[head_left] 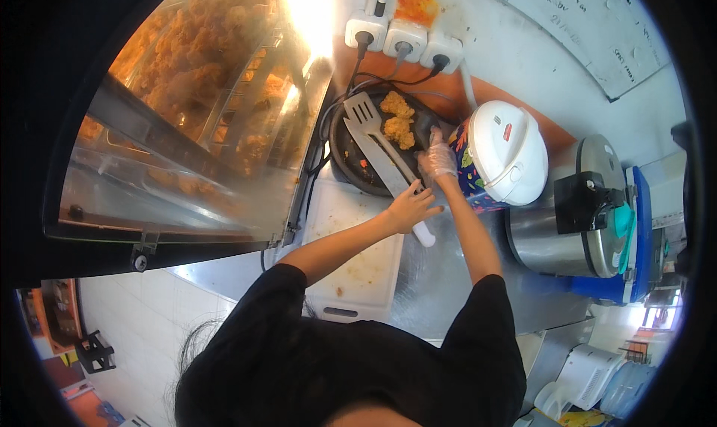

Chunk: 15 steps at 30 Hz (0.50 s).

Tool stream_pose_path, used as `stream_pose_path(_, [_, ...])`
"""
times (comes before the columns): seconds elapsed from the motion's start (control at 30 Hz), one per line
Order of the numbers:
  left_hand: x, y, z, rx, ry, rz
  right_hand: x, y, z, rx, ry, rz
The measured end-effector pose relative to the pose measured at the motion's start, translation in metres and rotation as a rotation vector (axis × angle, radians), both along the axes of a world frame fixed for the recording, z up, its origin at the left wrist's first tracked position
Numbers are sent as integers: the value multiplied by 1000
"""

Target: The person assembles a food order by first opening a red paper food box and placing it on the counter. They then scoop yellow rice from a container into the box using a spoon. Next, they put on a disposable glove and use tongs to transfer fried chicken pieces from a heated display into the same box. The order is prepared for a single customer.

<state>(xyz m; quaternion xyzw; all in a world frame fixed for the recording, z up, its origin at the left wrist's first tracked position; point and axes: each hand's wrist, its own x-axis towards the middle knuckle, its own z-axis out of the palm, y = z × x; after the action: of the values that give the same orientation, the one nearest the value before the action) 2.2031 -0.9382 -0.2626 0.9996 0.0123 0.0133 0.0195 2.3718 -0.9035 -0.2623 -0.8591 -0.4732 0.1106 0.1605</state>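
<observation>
A dark round shallow dish (346, 152) stands against the wall, with fried chicken pieces (399, 121) in its far right part. Across its near side lie a slotted spatula (364, 112) and a wide-bladed knife (379, 158) with a white handle. My bare left hand (408, 207) is closed over the knife where blade and handle meet; the spatula's handle end is by its fingers. In a clear plastic glove, my right hand (439, 158) grips the dish's right rim. Some of its fingers are hidden.
A lit glass cabinet (187, 158) of fried chicken fills the left. Near the dish lies a stained white cutting board (351, 270). To the right stand a white-lidded container (508, 151) and a metal cooker (553, 240). Plugs and cables (403, 50) hang behind.
</observation>
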Motion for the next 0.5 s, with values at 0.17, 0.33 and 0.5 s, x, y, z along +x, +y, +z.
stream_pose_path(0.17, [-24,18,-10,-109,-326,-44,-3,23,9,-25,-55,13])
stream_pose_path(0.33, [-80,24,-12,-81,-403,-1,5,24,18,-1,140,-26])
stream_pose_path(0.5, [-121,18,-23,-85,-429,92,-11,4,50,180,269,-35])
